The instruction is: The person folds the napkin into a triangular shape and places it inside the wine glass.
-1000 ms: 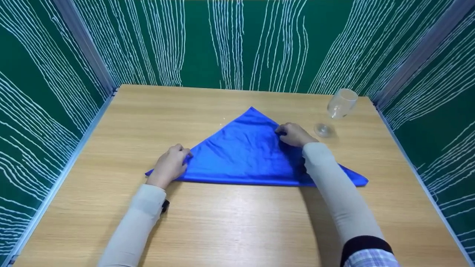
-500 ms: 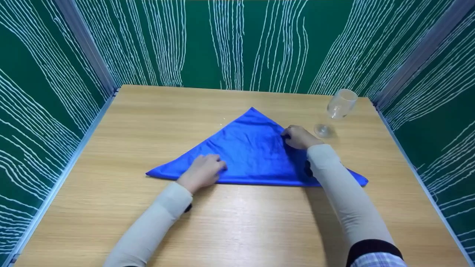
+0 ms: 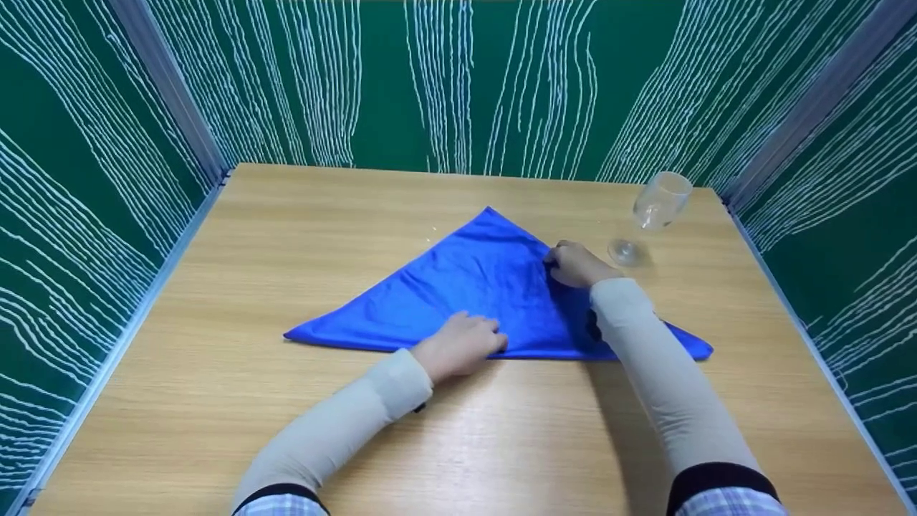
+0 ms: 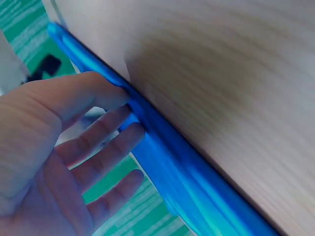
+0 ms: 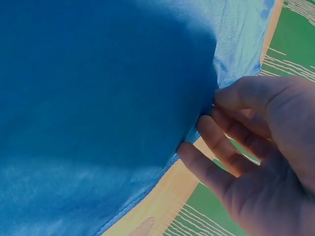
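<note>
A shiny blue cloth napkin lies folded into a triangle on the table, its peak at the far side and its long fold towards me. My left hand is over the middle of that long fold. In the left wrist view, the thumb and loosely bent fingers touch the napkin's folded edge. On the right slanting edge, my right hand pinches the napkin between thumb and fingertips. Up close in the right wrist view, the fingers lie along the napkin's hem.
A clear stemmed glass stands upright at the back right, just beyond my right hand. Green walls with white wavy lines enclose the wooden table at the back and both sides.
My left hand has travelled right along the long fold, from near the napkin's left corner to its middle. My right hand has shifted slightly right; the napkin and glass stay put.
</note>
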Demonstrator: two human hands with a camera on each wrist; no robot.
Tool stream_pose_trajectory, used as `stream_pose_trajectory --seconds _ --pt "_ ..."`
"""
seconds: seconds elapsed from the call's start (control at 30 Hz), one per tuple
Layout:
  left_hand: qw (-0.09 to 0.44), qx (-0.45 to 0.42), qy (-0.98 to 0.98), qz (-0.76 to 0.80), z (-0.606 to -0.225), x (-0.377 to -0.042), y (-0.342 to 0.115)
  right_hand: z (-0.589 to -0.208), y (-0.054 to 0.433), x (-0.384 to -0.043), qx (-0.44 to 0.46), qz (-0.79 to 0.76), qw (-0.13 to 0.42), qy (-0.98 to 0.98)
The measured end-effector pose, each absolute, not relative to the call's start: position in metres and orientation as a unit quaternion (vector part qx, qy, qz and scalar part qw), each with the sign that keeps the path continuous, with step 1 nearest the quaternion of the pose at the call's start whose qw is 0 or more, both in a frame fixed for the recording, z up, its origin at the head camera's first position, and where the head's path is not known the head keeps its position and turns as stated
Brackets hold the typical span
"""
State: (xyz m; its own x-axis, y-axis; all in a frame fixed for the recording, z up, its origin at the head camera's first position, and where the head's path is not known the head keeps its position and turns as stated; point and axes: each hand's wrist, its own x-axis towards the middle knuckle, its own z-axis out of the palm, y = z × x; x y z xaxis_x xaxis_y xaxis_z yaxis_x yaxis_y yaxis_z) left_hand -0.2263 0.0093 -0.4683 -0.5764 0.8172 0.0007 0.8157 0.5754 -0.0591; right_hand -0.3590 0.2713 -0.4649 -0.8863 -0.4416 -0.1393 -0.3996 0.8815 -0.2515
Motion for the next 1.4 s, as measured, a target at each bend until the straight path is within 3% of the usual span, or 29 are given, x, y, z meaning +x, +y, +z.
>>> stream_pose_trajectory --seconds 0.33,0.5,0.93,1.17,1.4 --pt "0.143 -0.434 -0.883 0.108 -0.471 -0.216 0.044 -0.466 0.272 -0.362 -0.169 -0.138 0.129 0.967" --pt "0.176 -0.416 -0.882 0.132 -0.473 -0.216 0.047 -0.466 0.270 -0.362 -0.173 -0.140 0.127 0.967" --pt "0.167 -0.375 -0.904 0.123 -0.479 -0.239 0.039 -0.471 0.272 -0.365 -0.150 -0.136 0.115 0.973" --pt "0.135 -0.345 -0.925 0.087 -0.480 -0.260 0.034 -0.474 0.270 -0.369 -0.100 -0.146 0.136 0.975" --pt "0.109 -0.318 -0.939 0.076 -0.478 -0.277 0.034 -0.478 0.268 -0.376 -0.098 -0.139 0.113 0.979"
